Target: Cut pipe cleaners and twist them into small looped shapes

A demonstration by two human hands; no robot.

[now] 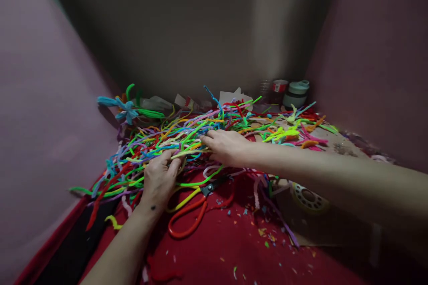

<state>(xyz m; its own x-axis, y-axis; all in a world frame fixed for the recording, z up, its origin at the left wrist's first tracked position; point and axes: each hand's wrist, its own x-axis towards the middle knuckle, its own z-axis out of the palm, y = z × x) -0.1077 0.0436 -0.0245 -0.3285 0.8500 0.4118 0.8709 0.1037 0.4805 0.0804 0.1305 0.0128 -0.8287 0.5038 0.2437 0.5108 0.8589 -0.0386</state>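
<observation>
My left hand (162, 173) is pinched on a pale yellow pipe cleaner (190, 149) at the front of a big tangled heap of colourful pipe cleaners (167, 136). From the right, my right hand (227, 147) reaches over the heap. Its fingers look apart and touch the stems, with the tips partly hidden among them. Just below the heap lies a pair of scissors (207, 189) with one red and one yellow handle loop. Its blades are partly covered by shadow and stems.
A red cloth (234, 240) scattered with fuzzy clippings covers the front. At the back stand a mint-lidded cup (297, 93) and a red-labelled jar (279, 91). A blue pipe-cleaner flower (127, 111) lies back left. A round tape roll (309, 198) rests under my right forearm.
</observation>
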